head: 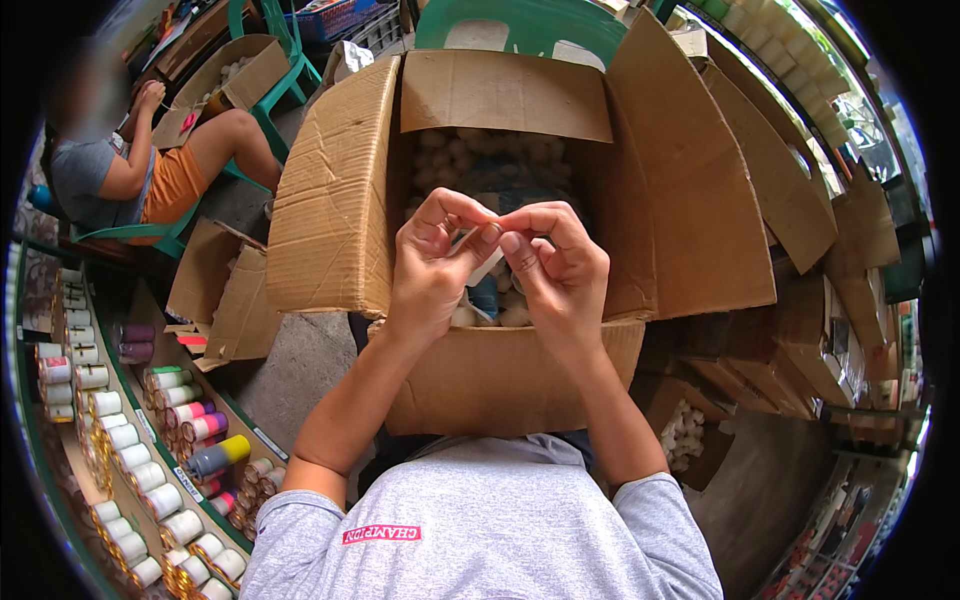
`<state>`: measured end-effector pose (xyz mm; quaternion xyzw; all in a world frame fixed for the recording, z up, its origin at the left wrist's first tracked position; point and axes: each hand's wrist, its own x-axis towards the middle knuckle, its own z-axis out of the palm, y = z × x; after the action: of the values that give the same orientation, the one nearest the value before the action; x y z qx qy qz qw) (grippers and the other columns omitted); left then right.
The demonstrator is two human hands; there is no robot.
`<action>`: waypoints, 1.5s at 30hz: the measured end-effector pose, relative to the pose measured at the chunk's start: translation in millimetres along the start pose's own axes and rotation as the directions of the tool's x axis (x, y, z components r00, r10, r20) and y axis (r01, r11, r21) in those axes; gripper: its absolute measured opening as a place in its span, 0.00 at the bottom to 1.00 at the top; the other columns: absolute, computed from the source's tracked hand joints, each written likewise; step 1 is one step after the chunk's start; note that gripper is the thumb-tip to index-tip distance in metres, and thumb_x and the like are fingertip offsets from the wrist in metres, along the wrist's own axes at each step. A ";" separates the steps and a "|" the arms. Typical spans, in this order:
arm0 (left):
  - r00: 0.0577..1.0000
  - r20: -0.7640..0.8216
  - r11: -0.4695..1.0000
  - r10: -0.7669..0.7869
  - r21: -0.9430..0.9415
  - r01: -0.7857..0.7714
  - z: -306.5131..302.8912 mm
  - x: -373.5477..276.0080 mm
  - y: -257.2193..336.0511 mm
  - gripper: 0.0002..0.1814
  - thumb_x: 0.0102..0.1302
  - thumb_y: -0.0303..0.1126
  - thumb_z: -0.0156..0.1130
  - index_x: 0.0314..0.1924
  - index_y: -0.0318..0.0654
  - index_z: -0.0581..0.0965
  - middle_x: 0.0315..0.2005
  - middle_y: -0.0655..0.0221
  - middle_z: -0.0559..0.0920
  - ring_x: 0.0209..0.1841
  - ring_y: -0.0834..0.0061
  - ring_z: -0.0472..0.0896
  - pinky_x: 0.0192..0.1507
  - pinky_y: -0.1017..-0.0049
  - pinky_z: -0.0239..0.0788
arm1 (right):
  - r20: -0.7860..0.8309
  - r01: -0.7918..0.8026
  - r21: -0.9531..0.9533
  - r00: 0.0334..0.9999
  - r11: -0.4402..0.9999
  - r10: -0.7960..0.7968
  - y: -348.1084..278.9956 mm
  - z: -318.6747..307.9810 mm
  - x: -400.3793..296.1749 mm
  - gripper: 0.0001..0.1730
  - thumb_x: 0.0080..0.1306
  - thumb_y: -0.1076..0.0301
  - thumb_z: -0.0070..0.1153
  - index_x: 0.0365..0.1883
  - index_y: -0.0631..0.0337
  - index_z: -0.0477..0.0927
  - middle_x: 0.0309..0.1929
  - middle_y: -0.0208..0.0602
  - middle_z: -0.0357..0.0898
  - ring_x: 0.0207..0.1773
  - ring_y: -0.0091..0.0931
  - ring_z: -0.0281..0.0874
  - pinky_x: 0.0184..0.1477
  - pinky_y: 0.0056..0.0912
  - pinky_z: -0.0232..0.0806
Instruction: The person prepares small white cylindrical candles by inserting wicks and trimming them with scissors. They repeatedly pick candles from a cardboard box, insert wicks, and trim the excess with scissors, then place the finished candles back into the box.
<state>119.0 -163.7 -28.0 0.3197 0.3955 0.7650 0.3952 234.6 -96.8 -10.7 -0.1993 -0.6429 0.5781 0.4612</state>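
Note:
My left hand (435, 262) and my right hand (561, 262) meet above an open cardboard box (510, 382). Thumbs and forefingers pinch together at a narrow whitish strip (486, 268), part of which shows below the fingertips. The fingers cover its upper end, so its exact kind stays unclear. Inside the box lie many rounded off-white pieces (442, 157), with blue-tinted plastic wrapping (495, 180) among them. The box's flaps are folded outward, and my forearms reach over the near one.
To the left, a seated person (105, 172) handles something beside another carton (262, 71). Shelves at lower left carry white cylindrical spools (146, 476) and a grey bottle with a yellow cap (217, 456). A green plastic chair (517, 22) stands beyond the box; stacked cartons (810, 337) line the right.

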 end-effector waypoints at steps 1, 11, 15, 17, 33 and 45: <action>0.999 0.004 0.999 0.033 0.022 -0.033 -1.1 -0.1 -2.9 0.09 0.64 0.18 0.65 0.38 0.40 0.75 0.35 0.74 0.80 0.40 0.88 0.75 0.43 0.83 0.70 | 0.021 -0.032 0.028 0.999 0.999 0.031 -3.7 -0.6 0.9 0.02 0.64 0.78 0.62 0.35 0.64 0.81 0.36 0.30 0.77 0.37 0.19 0.74 0.38 0.23 0.66; 0.941 0.060 0.856 0.334 0.399 -0.330 9.4 -6.5 -3.0 0.07 0.64 0.20 0.65 0.38 0.36 0.76 0.36 0.73 0.78 0.39 0.85 0.76 0.40 0.82 0.72 | 0.271 -0.413 0.386 0.905 0.825 0.326 -3.1 -14.0 5.5 0.10 0.73 0.65 0.56 0.38 0.63 0.76 0.33 0.21 0.73 0.38 0.12 0.67 0.38 0.15 0.61; 0.938 0.082 0.822 0.336 0.460 -0.335 8.2 -6.6 -1.2 0.06 0.66 0.22 0.64 0.38 0.37 0.76 0.35 0.73 0.78 0.37 0.86 0.75 0.38 0.83 0.70 | 0.267 -0.377 0.262 0.913 0.888 0.309 -5.9 -19.1 5.8 0.09 0.72 0.66 0.57 0.37 0.63 0.77 0.34 0.24 0.74 0.38 0.13 0.68 0.38 0.17 0.63; 0.959 0.092 0.821 0.268 0.499 -0.277 6.2 -8.1 3.9 0.05 0.67 0.22 0.63 0.39 0.38 0.75 0.35 0.75 0.77 0.37 0.87 0.74 0.36 0.83 0.68 | 0.267 -0.392 0.148 0.900 0.908 0.345 -9.8 -22.9 6.7 0.08 0.72 0.67 0.57 0.36 0.64 0.78 0.35 0.24 0.74 0.39 0.13 0.69 0.38 0.18 0.64; 0.989 0.019 0.987 -0.148 -0.055 0.149 13.6 -6.4 11.2 0.06 0.73 0.33 0.59 0.42 0.39 0.74 0.33 0.76 0.75 0.35 0.90 0.72 0.38 0.85 0.65 | 0.230 0.283 -0.460 0.953 0.842 -0.195 -19.1 -18.3 4.7 0.07 0.56 0.79 0.61 0.30 0.64 0.75 0.31 0.37 0.72 0.28 0.31 0.76 0.28 0.32 0.69; 0.970 -0.061 0.930 0.234 0.306 -0.205 12.7 -3.8 2.8 0.09 0.74 0.34 0.58 0.36 0.38 0.73 0.28 0.76 0.77 0.26 0.89 0.70 0.29 0.85 0.64 | 0.299 0.400 -0.587 0.915 0.704 -0.270 -27.0 -8.5 12.2 0.10 0.52 0.78 0.60 0.30 0.60 0.72 0.29 0.36 0.70 0.27 0.34 0.73 0.26 0.35 0.67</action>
<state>130.1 -163.6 -20.2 0.3803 0.4864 0.7507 0.2351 243.1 -89.3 17.9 -0.1666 -0.8666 0.2476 0.3999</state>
